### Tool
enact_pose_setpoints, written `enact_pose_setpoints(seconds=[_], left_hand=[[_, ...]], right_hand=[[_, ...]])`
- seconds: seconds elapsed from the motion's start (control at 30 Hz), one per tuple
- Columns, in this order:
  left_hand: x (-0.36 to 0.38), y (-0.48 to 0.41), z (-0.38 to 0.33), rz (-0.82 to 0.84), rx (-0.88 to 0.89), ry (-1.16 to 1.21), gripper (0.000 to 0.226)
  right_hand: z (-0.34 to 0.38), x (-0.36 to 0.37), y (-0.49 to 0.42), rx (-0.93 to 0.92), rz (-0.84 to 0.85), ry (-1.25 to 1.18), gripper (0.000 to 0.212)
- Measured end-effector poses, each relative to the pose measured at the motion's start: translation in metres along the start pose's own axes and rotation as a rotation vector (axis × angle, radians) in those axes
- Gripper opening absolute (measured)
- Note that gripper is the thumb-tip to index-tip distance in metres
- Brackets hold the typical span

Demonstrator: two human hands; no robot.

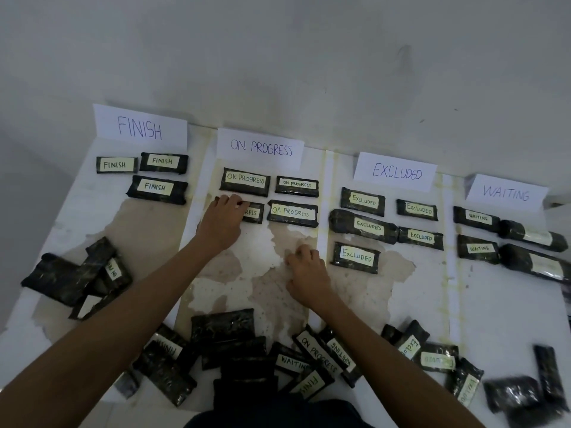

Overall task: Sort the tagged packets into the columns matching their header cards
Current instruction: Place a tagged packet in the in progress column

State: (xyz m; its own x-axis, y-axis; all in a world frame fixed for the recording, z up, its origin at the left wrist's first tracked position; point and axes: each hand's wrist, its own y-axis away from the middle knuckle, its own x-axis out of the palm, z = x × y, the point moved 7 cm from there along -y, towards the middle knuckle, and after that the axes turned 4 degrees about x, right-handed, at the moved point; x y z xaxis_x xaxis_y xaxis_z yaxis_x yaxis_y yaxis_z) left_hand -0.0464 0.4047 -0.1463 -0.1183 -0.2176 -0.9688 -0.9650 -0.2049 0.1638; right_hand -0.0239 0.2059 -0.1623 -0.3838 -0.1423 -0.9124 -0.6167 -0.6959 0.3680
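Four white header cards lean on the wall: FINISH [140, 126], ON PROGRESS [261, 147], EXCLUDED [397, 171], WAITING [506, 192]. Black tagged packets lie in columns below them. My left hand [223, 222] rests on an ON PROGRESS packet [254, 213] in the second row of that column, covering its left half. My right hand [306, 271] lies on the bare table below the column, fingers curled, with nothing seen in it. Unsorted packets [315, 353] are heaped along the near edge.
Another pile of packets [77, 276] lies at the left edge, and more [525, 393] at the near right. Tape strips [329, 230] divide the worn white table into columns. A pale wall rises behind the cards.
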Motion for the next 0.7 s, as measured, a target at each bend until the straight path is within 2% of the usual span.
enact_pose_setpoints(seconds=[0.13,0.23,0.37,0.47,0.57,0.7], left_hand=[[0.006,0.048,-0.006,0.029,-0.035,0.152,0.052],[0.022,0.100,-0.012,0.096,-0.086,0.295,0.049],[0.047,0.170,-0.018,0.148,-0.168,0.397,0.044],[0.059,0.204,-0.023,0.170,-0.222,0.400,0.051],[0.063,0.216,-0.033,0.177,-0.200,0.345,0.065],[0.058,0.209,-0.039,0.146,-0.176,0.335,0.063]], right_hand=[[0.024,0.007,0.017,-0.079,0.106,-0.071,0.047],[0.055,0.018,0.034,-0.259,0.203,-0.165,0.056],[0.090,0.038,0.059,-0.462,0.247,-0.096,0.060],[0.098,0.046,0.062,-0.485,0.230,-0.002,0.060],[0.101,0.045,0.059,-0.476,0.233,0.039,0.054],[0.102,0.044,0.057,-0.482,0.215,0.065,0.050]])
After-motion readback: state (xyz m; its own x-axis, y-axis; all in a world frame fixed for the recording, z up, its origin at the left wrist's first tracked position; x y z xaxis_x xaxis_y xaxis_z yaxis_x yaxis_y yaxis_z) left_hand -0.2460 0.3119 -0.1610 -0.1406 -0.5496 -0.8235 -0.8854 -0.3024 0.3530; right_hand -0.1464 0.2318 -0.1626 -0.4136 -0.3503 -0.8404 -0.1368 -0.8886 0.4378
